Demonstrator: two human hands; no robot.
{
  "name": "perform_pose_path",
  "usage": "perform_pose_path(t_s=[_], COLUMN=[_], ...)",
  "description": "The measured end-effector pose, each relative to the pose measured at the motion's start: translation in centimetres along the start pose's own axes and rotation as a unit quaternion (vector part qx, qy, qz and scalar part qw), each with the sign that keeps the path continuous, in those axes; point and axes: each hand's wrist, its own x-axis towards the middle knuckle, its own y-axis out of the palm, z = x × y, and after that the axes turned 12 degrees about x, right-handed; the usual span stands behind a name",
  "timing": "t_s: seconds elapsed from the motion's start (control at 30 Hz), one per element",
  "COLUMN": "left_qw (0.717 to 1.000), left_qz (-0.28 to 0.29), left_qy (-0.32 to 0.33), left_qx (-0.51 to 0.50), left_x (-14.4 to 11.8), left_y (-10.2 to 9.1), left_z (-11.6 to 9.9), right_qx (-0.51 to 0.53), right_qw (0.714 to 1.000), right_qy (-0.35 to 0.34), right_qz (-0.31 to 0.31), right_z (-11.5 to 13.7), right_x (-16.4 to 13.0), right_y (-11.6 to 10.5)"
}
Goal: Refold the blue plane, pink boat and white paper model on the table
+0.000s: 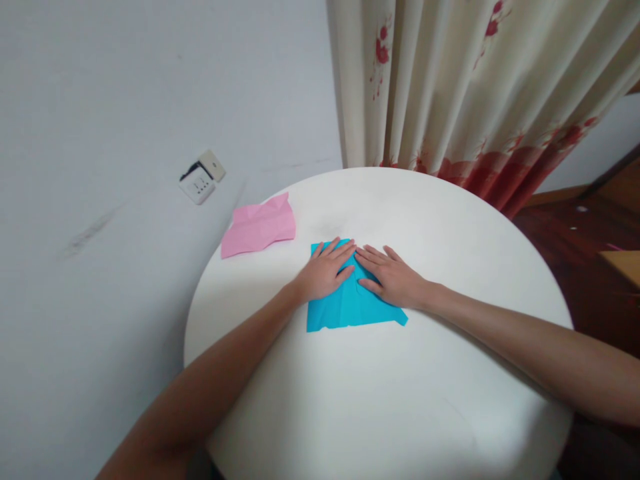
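Note:
A creased blue sheet of paper (350,309) lies on the round white table, its lower edge uneven and its lower right corner sticking out. My left hand (325,270) rests flat on the upper left of the sheet, fingers stretched out. On the upper right part lies my right hand (393,275), also flat with its fingers extended. The fingertips of both hands come close together near the top edge. Parts of the blue sheet are hidden under the hands. Neither hand grips anything.
A creased pink sheet of paper (260,227) lies near the far left edge of the white table (360,393). Left of the table is a pale wall with a socket (197,185). A floral curtain (450,87) hangs behind, beside dark reddish flooring (560,227).

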Motion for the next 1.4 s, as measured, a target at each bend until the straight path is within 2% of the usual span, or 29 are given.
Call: perform_pose_path(t_s=[1.4], left_qw=[1.000], left_qz=[0.004], left_qy=[-0.005], left_qx=[0.016], left_x=[-0.08], left_y=[-0.21], left_z=[-0.15], right_qx=[-0.001], right_qw=[1.000], right_qy=[-0.002], right_qz=[0.004], right_z=[0.36], right_x=[-0.13], right_y=[-0.35])
